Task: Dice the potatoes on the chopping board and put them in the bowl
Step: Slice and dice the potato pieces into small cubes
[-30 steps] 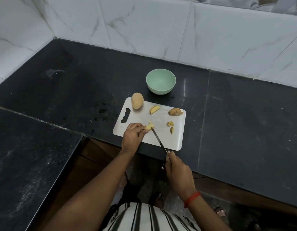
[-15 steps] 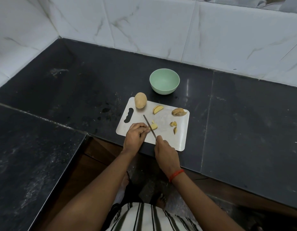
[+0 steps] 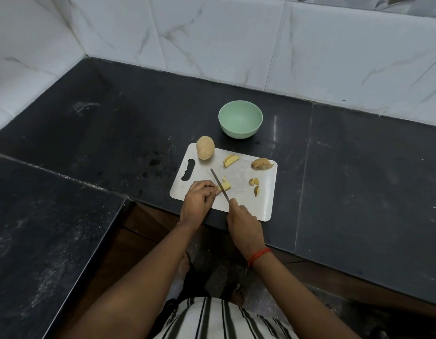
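A white chopping board [image 3: 244,199] lies at the counter's front edge. On its near left part my left hand [image 3: 198,199] pinches a small yellow potato piece [image 3: 225,185]. My right hand [image 3: 242,222] grips a knife [image 3: 219,184] whose blade lies across that piece. A whole potato [image 3: 205,147] stands at the board's far left corner. A wedge [image 3: 231,160] and a larger cut chunk [image 3: 261,164] lie along the far edge, with small cut pieces [image 3: 255,185] on the right. Behind the board stands a pale green bowl [image 3: 240,119] with nothing visible inside.
The board sits on a black stone counter [image 3: 358,167] backed by white marble tiles [image 3: 236,40]. A second black counter section [image 3: 41,228] runs along the left. My feet and the floor show below the counter edge.
My right hand has moved forward onto the board, bringing the knife blade from the board's near edge up across the piece that my left hand holds.
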### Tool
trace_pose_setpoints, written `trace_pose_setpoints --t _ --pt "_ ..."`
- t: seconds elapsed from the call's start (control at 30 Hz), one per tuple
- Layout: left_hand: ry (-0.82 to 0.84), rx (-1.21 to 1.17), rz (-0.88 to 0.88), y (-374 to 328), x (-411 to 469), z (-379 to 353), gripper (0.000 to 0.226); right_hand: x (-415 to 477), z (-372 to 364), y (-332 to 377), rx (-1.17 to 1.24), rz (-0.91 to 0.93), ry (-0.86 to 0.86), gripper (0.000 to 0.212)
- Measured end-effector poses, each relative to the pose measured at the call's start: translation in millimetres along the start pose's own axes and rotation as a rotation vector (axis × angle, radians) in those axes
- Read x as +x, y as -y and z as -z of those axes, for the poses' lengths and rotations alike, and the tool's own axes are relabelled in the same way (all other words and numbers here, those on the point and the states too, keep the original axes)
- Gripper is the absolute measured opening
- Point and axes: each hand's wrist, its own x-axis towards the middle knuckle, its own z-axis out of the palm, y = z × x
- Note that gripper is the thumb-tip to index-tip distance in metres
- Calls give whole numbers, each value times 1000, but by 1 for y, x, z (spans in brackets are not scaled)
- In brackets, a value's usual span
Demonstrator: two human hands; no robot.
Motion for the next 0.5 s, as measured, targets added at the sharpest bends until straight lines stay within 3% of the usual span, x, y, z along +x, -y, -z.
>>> trace_pose_setpoints --t 0.27,0.5 --pt "-5 -10 29 1 0 -2 10 -47 4 -28 -3 -21 83 32" --pt "7 -93 92 2 5 1 16 -85 1 -41 195 -80 -108 23"
